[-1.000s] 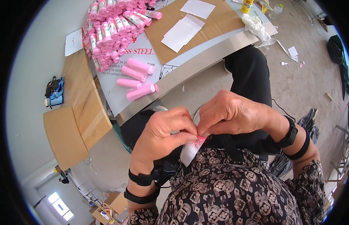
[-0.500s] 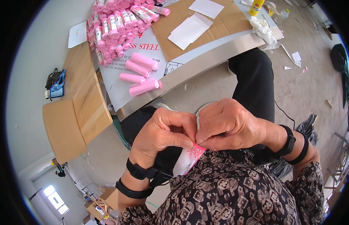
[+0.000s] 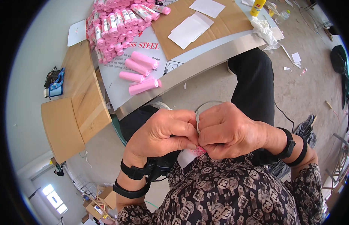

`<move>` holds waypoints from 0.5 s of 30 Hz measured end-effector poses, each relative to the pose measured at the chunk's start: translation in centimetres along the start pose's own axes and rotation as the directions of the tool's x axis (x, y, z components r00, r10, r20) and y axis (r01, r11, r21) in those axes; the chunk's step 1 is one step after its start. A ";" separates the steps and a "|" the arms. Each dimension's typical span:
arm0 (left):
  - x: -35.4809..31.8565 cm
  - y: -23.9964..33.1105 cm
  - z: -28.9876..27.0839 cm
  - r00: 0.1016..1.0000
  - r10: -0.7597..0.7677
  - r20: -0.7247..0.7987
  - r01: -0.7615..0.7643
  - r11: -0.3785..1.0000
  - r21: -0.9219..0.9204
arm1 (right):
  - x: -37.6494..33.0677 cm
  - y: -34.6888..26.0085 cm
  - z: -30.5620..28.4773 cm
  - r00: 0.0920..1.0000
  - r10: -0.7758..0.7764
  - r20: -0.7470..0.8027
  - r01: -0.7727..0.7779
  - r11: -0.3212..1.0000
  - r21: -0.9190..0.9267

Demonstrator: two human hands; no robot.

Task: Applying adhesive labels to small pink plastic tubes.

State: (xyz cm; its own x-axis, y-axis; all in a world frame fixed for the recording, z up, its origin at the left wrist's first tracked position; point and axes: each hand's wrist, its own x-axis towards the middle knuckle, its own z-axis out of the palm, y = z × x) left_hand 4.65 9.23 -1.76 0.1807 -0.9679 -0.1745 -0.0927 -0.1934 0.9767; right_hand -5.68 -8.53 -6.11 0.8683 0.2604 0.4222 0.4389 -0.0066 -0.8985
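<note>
Both my hands are close together above my lap, pinching the top edge of a white and pink printed label point(image 3: 187, 157). My left hand point(image 3: 163, 133) has its thumb and fingers closed on the label's upper left side. Knuckle to knuckle with it, my right hand point(image 3: 230, 131) is curled with its fingertips pressed on the upper right corner. The fingers hide most of the pink part; the white lower end hangs below them. On the table edge ahead lie several plain pink rolls point(image 3: 144, 87), side by side and touching.
A large heap of pink rolls with printed wrappers point(image 3: 120, 28) covers the table's far left. White paper sheets point(image 3: 191, 30) lie on a brown cardboard sheet point(image 3: 163, 32). Near the right corner are a yellow bottle point(image 3: 257, 7) and crumpled white plastic point(image 3: 262, 32). A wooden board point(image 3: 82, 86) adjoins on the left.
My hands have drawn tighter together over the label, and my left hand has turned slightly. Less of the label's pink print shows now. The rolls on the table have stayed put.
</note>
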 end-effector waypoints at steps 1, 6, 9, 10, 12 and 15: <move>0.1 0.1 0.0 1.000 0.001 0.003 -0.001 1.000 -0.001 | -0.1 0.0 0.0 1.000 -0.005 0.004 0.005 1.000 -0.012; 0.3 1.6 1.3 0.991 -0.086 -0.104 0.116 0.934 0.337 | -0.7 0.2 -0.2 1.000 0.024 -0.011 -0.025 0.996 -0.083; 0.4 1.2 1.6 0.992 -0.065 -0.111 0.098 0.941 0.323 | -0.9 0.4 -0.1 0.998 0.033 -0.045 -0.037 0.996 -0.080; 0.3 1.1 1.5 0.992 -0.066 -0.111 0.099 0.941 0.324 | -0.9 0.5 0.0 0.999 0.025 -0.041 -0.028 0.996 -0.080; 0.2 0.8 0.9 0.997 -0.031 -0.067 0.045 0.976 0.214 | -0.7 0.5 0.0 0.999 0.016 -0.039 -0.019 0.997 -0.080; 0.1 0.2 0.9 0.997 0.038 -0.068 -0.026 0.985 0.169 | -0.5 0.5 0.1 0.999 -0.013 -0.047 0.009 0.995 -0.097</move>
State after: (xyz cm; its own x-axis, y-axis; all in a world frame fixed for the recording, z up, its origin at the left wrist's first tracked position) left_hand 3.80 8.91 -1.72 0.2435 -0.9614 -0.1284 -0.2611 -0.1925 0.9459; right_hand -5.97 -8.58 -6.79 0.8722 0.2152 0.4393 0.4668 -0.0976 -0.8790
